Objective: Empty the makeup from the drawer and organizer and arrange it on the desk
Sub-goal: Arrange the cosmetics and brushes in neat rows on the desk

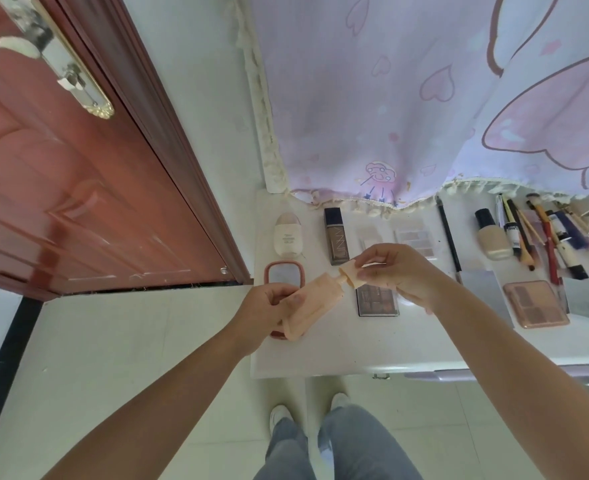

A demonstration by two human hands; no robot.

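Left hand: the left hand (268,308) is curled around the lower body of a peach tube (312,303), thumb on top, holding it tilted with its neck aimed up and to the right.
Right hand: the right hand (395,271) pinches the peach cap (351,273) between thumb and fingertips; the cap sits just at the tube's nozzle, and whether it is fully on or partly off cannot be told.
Tube: soft peach colour, flat crimped end toward the person, narrow neck toward the cap; held above the desk (355,344), not resting on it.
Hidden: a pink-rimmed mirror (282,275) lies under the left hand and the tube, its near end covered. A dark eyeshadow palette (377,301) lies below the right hand, its far edge hidden by the cap.
Beyond the hands: a white bottle (286,235) and a dark foundation bottle (336,235) lie flat; pale clear palettes next to them are hard to make out.
Right of the right hand: a black pencil (448,237), a beige foundation bottle (492,235), a rose-gold palette (535,304) and a cluster of brushes and pens (549,233), partly overlapping.
Cut off: the desk's right side runs out of view; a curtain (424,98) hangs over its far edge.
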